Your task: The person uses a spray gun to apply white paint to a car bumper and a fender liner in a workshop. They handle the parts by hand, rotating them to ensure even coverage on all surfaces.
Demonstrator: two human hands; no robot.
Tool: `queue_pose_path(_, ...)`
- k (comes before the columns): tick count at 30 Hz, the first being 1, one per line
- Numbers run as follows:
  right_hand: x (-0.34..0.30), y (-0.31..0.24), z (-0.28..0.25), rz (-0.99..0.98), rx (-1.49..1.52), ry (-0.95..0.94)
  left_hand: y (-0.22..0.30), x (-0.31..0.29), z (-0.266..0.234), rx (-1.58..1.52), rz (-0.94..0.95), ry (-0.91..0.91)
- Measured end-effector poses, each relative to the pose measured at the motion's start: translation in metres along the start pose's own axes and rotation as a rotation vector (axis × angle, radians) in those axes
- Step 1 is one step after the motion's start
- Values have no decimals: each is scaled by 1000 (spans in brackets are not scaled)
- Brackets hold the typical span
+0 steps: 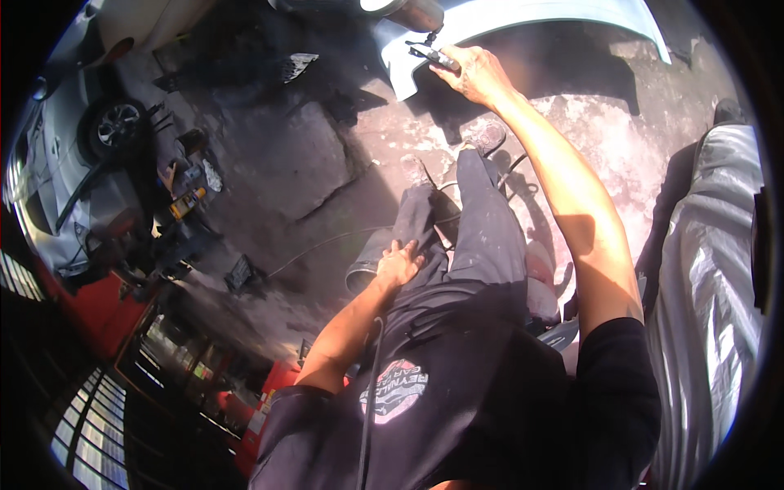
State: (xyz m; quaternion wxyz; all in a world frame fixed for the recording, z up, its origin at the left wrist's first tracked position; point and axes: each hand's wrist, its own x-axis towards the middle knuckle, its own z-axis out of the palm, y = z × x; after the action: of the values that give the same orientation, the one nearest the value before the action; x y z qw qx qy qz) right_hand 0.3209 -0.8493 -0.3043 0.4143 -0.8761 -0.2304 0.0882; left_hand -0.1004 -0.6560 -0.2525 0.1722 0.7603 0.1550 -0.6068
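Observation:
My right hand [478, 75] reaches far forward, closed around what looks like a spray gun [433, 55] with a metal cup [415, 15] attached. Just beyond it is a pale, curved panel [523, 18], shaped like a car bumper and running off the top edge. The gun overlaps the panel's left end; whether they touch I cannot tell. My left hand [400, 263] lies on my left thigh, fingers spread and holding nothing. A grey bucket-like container [369, 265] stands beside that thigh, partly hidden by my hand and leg.
A silver car [106, 188] stands at the left, with a yellow item [188, 202] and clutter beside it. A thin hose [327, 238] crosses the stained floor. Silver sheeting [714, 245] hangs along the right. A flat slab [306, 159] lies left of my feet.

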Motion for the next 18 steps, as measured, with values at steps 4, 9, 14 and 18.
queue_pose_path(4,-74,-5,-12,201,-1,-323,-7,-3,-17,10,-26,-22)
queue_pose_path(9,-150,-34,13,379,71,107,-52,7,-20,94,-62,-30)
queue_pose_path(14,-170,-90,77,541,84,113,-124,25,-29,233,-19,-4)
queue_pose_path(18,-182,-122,158,457,110,81,-151,26,-69,307,39,29)
